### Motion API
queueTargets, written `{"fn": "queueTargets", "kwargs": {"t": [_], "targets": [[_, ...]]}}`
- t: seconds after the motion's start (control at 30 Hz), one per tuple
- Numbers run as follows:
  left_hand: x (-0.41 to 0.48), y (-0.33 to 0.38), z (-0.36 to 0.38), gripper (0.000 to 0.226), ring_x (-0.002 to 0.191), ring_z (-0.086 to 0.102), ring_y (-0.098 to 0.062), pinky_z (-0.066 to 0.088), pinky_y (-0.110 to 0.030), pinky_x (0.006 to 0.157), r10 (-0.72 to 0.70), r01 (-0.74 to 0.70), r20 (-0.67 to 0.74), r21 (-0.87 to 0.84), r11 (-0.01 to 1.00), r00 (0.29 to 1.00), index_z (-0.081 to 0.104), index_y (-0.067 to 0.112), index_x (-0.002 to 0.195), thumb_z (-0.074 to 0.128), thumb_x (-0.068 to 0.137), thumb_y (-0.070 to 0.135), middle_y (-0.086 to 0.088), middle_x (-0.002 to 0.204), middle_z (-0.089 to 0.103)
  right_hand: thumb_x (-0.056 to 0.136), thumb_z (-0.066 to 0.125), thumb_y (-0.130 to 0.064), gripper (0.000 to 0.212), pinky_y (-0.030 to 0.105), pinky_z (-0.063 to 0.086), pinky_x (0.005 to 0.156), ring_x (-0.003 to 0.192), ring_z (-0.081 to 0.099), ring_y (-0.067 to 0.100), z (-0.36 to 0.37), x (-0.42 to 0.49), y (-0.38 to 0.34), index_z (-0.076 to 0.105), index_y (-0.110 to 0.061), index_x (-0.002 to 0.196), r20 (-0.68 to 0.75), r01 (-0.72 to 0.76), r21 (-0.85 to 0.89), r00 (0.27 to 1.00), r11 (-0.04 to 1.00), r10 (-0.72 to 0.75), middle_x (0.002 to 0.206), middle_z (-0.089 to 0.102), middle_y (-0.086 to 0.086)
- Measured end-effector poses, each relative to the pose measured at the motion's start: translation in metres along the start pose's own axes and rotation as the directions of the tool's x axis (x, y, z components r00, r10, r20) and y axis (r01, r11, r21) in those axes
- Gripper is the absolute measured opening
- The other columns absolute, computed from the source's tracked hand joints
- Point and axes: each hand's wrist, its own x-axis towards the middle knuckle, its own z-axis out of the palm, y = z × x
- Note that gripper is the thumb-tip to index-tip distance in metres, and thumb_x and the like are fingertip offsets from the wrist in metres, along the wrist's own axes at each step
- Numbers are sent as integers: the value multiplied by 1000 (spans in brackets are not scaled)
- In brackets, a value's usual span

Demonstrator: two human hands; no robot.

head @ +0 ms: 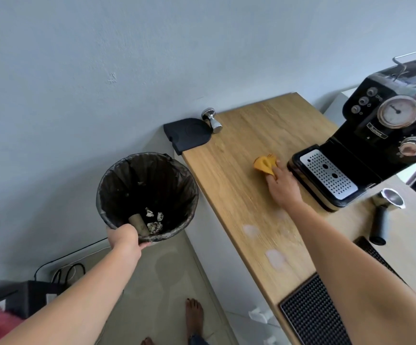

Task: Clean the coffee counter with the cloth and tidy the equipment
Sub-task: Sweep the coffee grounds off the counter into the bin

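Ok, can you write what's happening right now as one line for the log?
left hand: holds bin rim beside counter | right hand: holds yellow cloth on counter | pale patches: on counter

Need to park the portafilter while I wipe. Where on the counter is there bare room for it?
Bare wood lies between tamper and cloth, and along the counter's left edge from tamping mat to rubber mat, though pale smears sit there. Crowded: the right side, with espresso machine, portafilter and right hand.

Soft cloth [264,165] in the right hand [282,188], smooth wooden counter [239,150] under it, glossy coffee machine [376,135] beside it, maybe plastic.
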Motion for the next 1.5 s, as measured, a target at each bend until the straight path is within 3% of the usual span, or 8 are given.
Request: {"fn": "queueTargets", "kwargs": {"t": [0.1,0.4,0.53,0.77,0.93,1.03,1.13,1.5], "targets": [[0,-4,-4,62,123,48,-45,52,-66,73,-21,21,4,-9,1000,1000,41,21,145,27,90,-5,-8,147,46,104,36,-35,52,40,4,123,151,7,27,23,-11,-10,31,-18,153,-33,16,-19,999,1000,-17,165,10,2],[-3,-14,-11,69,117,53,-48,53,-51,47,1,-2,52,17,1000,999,42,29,144,30,85,-6,-10,143,49,102,43,-21,51,33,-10,115,151,9,24,107,-82,-136,32,-18,152,58,260,176,960,950,-273,163,19,-1],[-5,-10,-11,60,114,56,-47,53,-49,41,34,-38,89,49,998,996,44,27,141,32,90,-2,-13,141,50,104,38,-23,39,35,38,105,125,50,22,126,-107,-181,46,-15,142,181,99,535,957,839,-228,142,52,6],[0,2,-4,65,117,55,-43,53,-52,46,32,-34,73,34,999,997,43,35,143,31,90,-2,-6,144,50,105,37,-20,18,24,47,62,68,54,9,42,-53,-152,53,-20,113,-58,-36,770,990,637,127,84,59,-6],[-3,4,5,68,118,53,-42,54,-63,63,46,-46,31,1,999,998,44,37,141,27,89,-5,-6,144,48,102,35,-32,28,44,56,77,88,64,25,5,-3,-64,52,-17,119,-301,-46,380,938,924,170,112,62,10],[-4,3,9,68,118,53,-44,52,-68,73,36,-36,6,-31,999,999,43,32,142,27,89,-7,-10,144,49,102,33,-35,51,49,31,115,141,35,33,22,10,-23,34,-14,149,-172,-137,44,975,990,142,158,28,11],[-5,3,14,67,119,52,-45,50,-70,78,41,-41,4,-48,998,999,42,31,143,28,90,-7,-10,145,47,102,33,-38,59,39,3,123,152,3,25,38,17,-10,18,-17,156,-138,-103,-182,987,978,79,165,3,8],[7,11,19,61,112,55,-39,54,-60,75,65,-64,-5,67,996,998,41,28,143,28,93,-4,-8,143,48,103,27,-26,55,42,3,123,151,3,31,39,118,-38,18,-11,156,-185,-125,-187,979,974,91,164,4,14]]}}
